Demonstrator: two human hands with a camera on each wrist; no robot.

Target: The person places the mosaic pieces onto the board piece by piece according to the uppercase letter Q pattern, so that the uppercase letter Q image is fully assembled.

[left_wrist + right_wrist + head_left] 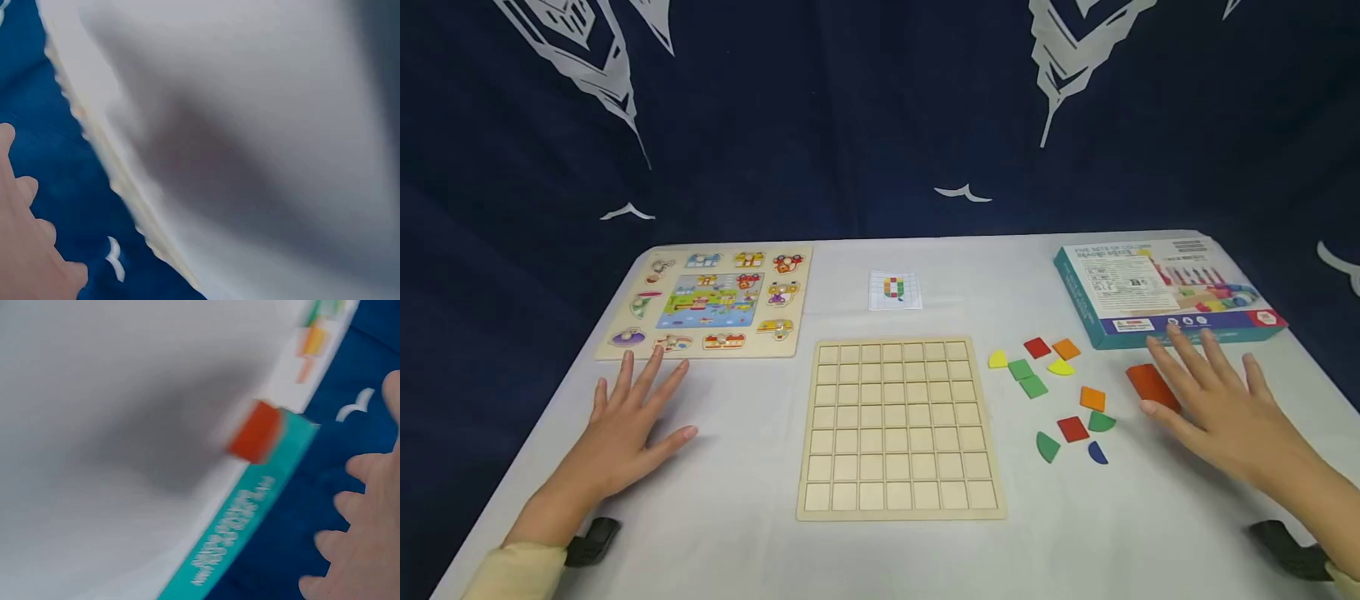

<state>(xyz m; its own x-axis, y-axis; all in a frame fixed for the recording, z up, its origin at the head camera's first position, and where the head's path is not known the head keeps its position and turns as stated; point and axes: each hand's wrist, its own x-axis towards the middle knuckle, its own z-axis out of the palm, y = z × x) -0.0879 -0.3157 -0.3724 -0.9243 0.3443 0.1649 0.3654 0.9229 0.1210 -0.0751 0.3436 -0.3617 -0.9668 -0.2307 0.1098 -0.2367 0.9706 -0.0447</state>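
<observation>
My left hand (617,437), fingers spread, is over the white table just below the wooden picture puzzle board (797,312) and holds nothing. On the other side my right hand (1232,408) is also spread, beside an orange-red block (1152,386) and in front of the teal box (1078,304); it grips nothing. Between the hands lies a wooden grid board (901,513) with bare square cells. Right of it are scattered small pieces: red squares (1072,429), orange squares (1092,398), green squares (1033,386), green quarter circles (1048,447), yellow pieces (1061,367) and a blue piece (1097,452).
Behind the grid board lies a small paper card (895,291) printed with a coloured pattern on a grid. A dark blue curtain (850,117) with white feather prints hangs behind the table. The white tablecloth (722,533) extends in front of the boards.
</observation>
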